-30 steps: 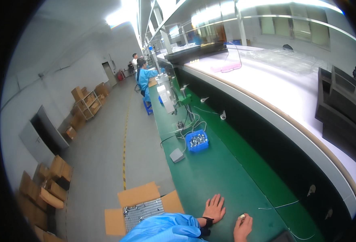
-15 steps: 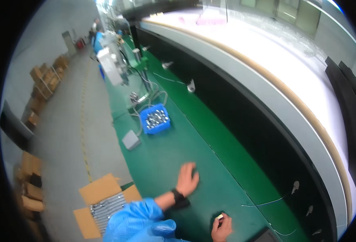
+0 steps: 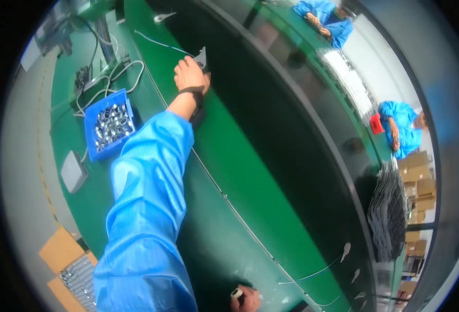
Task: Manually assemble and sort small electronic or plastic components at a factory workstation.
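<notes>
My left hand (image 3: 190, 76), a black band round its wrist, stretches out over the green and black surface at the upper middle. Its fingers close on a grey flat piece (image 3: 202, 57) with a jagged edge, from which a thin pale wire (image 3: 162, 44) runs left. The fingertips are partly hidden. At the lower edge, my right hand (image 3: 248, 300) grips a small cream-coloured roll (image 3: 236, 293). A blue bin (image 3: 90, 132) of shiny metal rings (image 3: 114, 124) stands left of my left forearm.
A grey box (image 3: 74, 172) and cables (image 3: 136, 67) lie near the bin, below a machine stand (image 3: 103, 39). An open carton (image 3: 60, 249) of metal parts is at lower left. More wired grey pieces (image 3: 346, 251) lie at lower right. Two people (image 3: 400, 125) in blue work across the line.
My left hand has moved from the green tabletop, forward to the grey piece with the wire, and closed on it. The view has shifted. My right hand still holds the small roll.
</notes>
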Demonstrator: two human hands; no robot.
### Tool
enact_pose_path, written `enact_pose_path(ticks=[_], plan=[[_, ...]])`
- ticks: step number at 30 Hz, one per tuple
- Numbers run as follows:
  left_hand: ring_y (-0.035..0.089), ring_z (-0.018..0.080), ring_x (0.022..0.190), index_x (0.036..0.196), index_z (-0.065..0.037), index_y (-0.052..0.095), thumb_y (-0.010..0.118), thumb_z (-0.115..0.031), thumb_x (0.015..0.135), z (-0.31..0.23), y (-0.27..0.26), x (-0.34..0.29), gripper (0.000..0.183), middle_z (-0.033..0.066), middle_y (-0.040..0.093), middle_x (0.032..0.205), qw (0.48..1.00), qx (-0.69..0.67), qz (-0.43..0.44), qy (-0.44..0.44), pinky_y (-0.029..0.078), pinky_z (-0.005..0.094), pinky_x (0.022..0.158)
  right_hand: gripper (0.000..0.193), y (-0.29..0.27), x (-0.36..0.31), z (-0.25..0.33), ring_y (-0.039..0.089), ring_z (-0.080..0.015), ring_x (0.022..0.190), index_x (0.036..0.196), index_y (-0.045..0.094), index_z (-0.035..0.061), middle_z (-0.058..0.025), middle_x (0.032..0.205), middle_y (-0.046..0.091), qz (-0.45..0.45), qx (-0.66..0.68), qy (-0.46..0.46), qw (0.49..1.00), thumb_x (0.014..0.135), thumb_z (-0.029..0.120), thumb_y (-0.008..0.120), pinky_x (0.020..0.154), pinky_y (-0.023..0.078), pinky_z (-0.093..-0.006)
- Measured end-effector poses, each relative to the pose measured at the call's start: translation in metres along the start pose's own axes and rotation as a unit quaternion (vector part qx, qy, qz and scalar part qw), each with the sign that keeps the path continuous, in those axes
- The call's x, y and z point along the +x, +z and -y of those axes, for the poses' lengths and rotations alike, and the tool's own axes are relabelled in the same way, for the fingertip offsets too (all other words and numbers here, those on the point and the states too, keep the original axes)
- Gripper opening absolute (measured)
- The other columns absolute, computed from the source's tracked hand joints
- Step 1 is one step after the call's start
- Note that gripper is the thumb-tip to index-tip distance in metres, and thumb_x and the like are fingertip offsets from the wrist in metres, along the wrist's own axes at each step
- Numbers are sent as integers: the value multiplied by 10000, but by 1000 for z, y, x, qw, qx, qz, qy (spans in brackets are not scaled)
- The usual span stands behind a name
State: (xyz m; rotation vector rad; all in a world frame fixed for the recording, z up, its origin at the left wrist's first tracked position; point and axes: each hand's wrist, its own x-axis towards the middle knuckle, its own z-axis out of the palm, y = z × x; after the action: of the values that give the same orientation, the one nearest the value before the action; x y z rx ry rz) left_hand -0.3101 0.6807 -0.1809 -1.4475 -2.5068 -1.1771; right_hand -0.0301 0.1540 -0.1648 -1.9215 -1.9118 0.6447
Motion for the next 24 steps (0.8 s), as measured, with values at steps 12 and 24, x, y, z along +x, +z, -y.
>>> enact_pose_path(ticks=[12,24], plan=[[549,353,1001,1055,-90,601,607,-134,773,12,36,13,285,151,537,1125,989,33,66,129,495,457,776,324,-2,2,11,546,-366,987,1113,552,19,-190,1072,575,-16,53,25,998,813,107,635,865,428,-434],[634,231,820,959,4,583,785,-108,583,-92,-142,-207,441,126,620,879,845,-274,406,215,526,335,742,308,-25,-25,-5,606,-181,867,1120,588,19,-64,972,614,-75,330,113,934,828,86,661,760,489,-293]])
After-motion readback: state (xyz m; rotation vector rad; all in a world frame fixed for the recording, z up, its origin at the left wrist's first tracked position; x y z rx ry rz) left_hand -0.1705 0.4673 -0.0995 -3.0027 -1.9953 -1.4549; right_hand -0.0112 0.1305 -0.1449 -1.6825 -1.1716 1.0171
